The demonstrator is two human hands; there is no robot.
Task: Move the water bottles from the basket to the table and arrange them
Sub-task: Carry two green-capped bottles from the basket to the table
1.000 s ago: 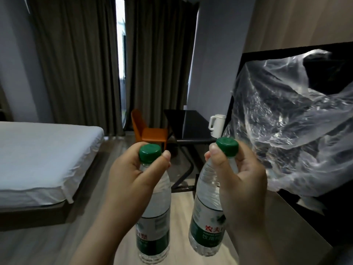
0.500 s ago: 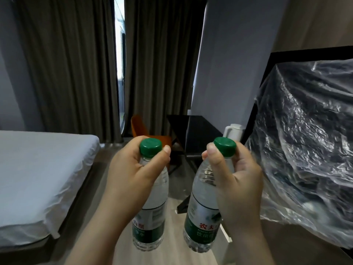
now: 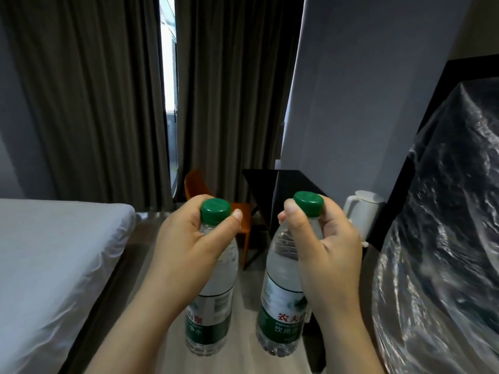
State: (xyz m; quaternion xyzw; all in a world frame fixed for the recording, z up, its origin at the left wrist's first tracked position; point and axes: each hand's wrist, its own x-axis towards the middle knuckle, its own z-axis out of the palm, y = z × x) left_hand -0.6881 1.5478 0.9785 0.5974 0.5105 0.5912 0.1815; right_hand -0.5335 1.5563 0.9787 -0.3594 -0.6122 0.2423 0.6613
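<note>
You carry 2 bottles, upright, hanging clear of floor. Left hand closed round neck of left water bottle; right hand closed round neck of right water bottle. Since 1 second ago, dark table and white kettle loom nearer, plastic-wrapped bulk slid right. Judgement: mid-transfer; nothing set down yet. Basket out of view.

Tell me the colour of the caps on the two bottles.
Green, both caps; head view.
</note>
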